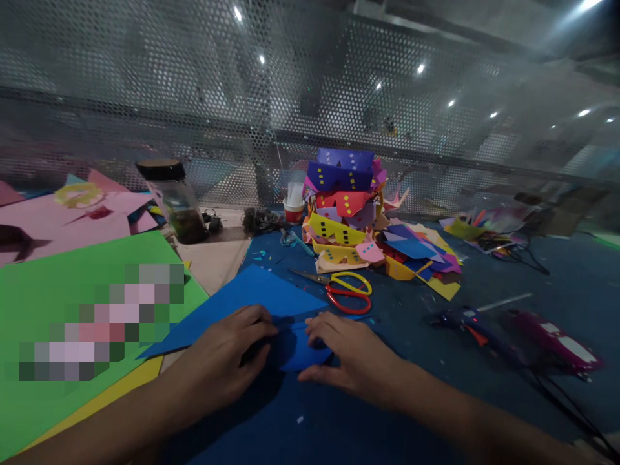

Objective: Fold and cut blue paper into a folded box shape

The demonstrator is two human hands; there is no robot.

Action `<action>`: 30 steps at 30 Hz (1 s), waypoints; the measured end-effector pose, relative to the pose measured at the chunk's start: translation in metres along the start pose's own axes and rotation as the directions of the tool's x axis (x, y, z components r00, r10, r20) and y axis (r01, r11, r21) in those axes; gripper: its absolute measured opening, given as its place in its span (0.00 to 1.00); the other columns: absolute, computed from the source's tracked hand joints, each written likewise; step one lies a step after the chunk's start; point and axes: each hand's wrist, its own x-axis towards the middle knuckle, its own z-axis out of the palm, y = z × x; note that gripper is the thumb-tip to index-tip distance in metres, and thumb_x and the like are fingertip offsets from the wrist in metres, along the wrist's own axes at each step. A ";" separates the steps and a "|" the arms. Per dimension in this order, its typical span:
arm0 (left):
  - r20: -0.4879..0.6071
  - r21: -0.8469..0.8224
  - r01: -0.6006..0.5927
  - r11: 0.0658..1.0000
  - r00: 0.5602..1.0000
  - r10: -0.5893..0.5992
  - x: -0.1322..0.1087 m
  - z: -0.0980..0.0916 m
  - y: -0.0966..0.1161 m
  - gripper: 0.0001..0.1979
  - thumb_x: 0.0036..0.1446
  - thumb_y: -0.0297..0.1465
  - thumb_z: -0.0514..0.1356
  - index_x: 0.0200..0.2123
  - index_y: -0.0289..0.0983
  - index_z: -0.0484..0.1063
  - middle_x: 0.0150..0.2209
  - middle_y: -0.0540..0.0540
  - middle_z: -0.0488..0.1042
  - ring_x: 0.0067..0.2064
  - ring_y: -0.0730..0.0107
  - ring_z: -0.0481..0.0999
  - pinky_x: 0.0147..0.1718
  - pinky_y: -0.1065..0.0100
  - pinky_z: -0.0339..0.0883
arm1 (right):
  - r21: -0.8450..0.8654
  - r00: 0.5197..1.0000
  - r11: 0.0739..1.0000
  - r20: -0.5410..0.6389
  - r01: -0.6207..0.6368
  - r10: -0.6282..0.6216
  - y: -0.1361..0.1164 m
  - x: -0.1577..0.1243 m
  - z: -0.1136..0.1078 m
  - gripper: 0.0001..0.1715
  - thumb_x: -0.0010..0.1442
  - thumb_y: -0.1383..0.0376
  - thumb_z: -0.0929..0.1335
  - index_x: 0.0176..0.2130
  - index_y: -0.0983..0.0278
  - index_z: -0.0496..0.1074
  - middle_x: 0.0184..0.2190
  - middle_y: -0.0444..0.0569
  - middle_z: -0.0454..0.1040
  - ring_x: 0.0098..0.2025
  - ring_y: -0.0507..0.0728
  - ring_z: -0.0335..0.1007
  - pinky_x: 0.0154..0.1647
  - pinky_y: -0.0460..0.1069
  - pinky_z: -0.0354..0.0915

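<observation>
A small piece of blue paper [289, 345] lies on the dark blue tabletop, between my two hands. My left hand [231, 352] has its fingers bent and pressed to the left edge of this piece. From the other side my right hand [352, 356] grips it, fingers curled over the top and the thumb low at the near edge. Just behind them rests a larger blue paper sheet [252, 290], its left part under my left wrist. Scissors [334, 290] with one yellow and one red handle lie beyond my right hand. My fingertips partly hide the small piece.
Stacked paper masks [341, 229] stand at the back, beside coloured paper scraps [416, 248]. A glue gun [477, 326] and a purple device [555, 342] with cords lie right. Left are a green sheet [145, 258] and a jar [181, 206]. Behind rises a perforated metal screen [194, 84].
</observation>
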 end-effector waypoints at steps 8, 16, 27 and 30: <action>0.100 -0.019 0.033 0.999 0.995 -0.031 0.002 -0.007 0.010 0.22 0.63 0.40 0.63 0.59 0.45 0.68 0.53 0.45 0.75 0.53 0.55 0.74 0.52 0.57 0.69 | 0.004 1.000 1.000 0.018 -0.010 0.010 0.000 -0.001 0.000 0.27 0.63 0.44 0.69 0.47 0.63 0.70 0.51 0.54 0.76 0.54 0.62 0.73 0.55 0.57 0.70; 0.073 0.036 0.076 0.996 0.994 -0.078 0.000 -0.001 0.013 0.14 0.65 0.42 0.61 0.49 0.43 0.72 0.47 0.45 0.77 0.48 0.54 0.75 0.51 0.51 0.64 | 0.054 1.000 0.998 0.013 -0.025 0.024 0.001 0.000 -0.002 0.26 0.63 0.44 0.70 0.46 0.62 0.71 0.51 0.54 0.76 0.52 0.61 0.75 0.55 0.56 0.69; 0.064 0.146 0.012 0.989 0.998 -0.022 -0.002 -0.001 0.016 0.11 0.68 0.40 0.56 0.43 0.41 0.75 0.41 0.46 0.79 0.42 0.55 0.76 0.44 0.54 0.63 | 0.143 0.991 0.984 -0.061 -0.109 0.118 0.000 0.003 -0.002 0.14 0.65 0.54 0.72 0.41 0.61 0.73 0.48 0.50 0.77 0.49 0.57 0.76 0.52 0.52 0.69; 0.056 0.204 -0.003 0.979 0.998 -0.009 -0.006 -0.001 0.022 0.11 0.68 0.40 0.57 0.46 0.42 0.75 0.43 0.44 0.80 0.44 0.52 0.77 0.44 0.54 0.65 | 0.166 0.986 0.977 -0.078 -0.131 0.145 0.000 0.004 0.001 0.13 0.64 0.55 0.73 0.39 0.61 0.73 0.47 0.48 0.77 0.48 0.57 0.76 0.52 0.52 0.69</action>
